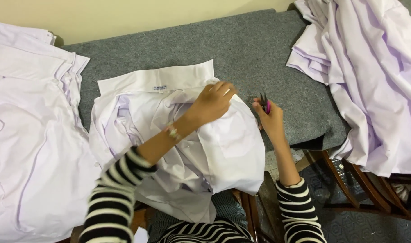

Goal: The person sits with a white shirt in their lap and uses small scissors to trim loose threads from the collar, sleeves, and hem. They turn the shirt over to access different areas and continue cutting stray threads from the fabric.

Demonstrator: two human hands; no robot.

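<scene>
A crumpled white shirt (169, 130) with its collar turned up lies on a grey felt-covered table (223, 45). My left hand (212, 102) grips a fold of the shirt near the collar, its fingers closed on the cloth. To the right of the shirt, over the felt, my right hand (270, 119) holds small thread snips (264, 103) with a pink handle and dark blades that point up. Both arms wear black-and-white striped sleeves.
A stack of white shirts (29, 135) lies at the left of the table. Another heap of white shirts (367, 72) hangs over the right end. Wooden chair legs (349, 180) stand on a patterned floor at the lower right.
</scene>
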